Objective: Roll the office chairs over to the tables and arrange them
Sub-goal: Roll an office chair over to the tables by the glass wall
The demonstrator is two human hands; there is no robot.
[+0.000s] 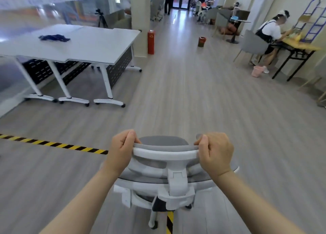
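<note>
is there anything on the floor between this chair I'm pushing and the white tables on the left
Nothing visible blocks it. Both hands grip the chair, and bare floor leads to the white tables. Only flat yellow-black tape crosses the floor.

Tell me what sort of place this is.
Probably an open office or shared workroom: white wheeled tables stand at the left, both hands grip an office chair, and a seated person works at a desk.

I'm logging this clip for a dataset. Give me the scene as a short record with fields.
held item: office chair, gripped at its headrest
left hand: grips the headrest's left end
right hand: grips its right end
target: white tables, ahead left, apart from the chair
on tables: blue cloth
floor: yellow-black tape
bystander: seated person, far right
</note>
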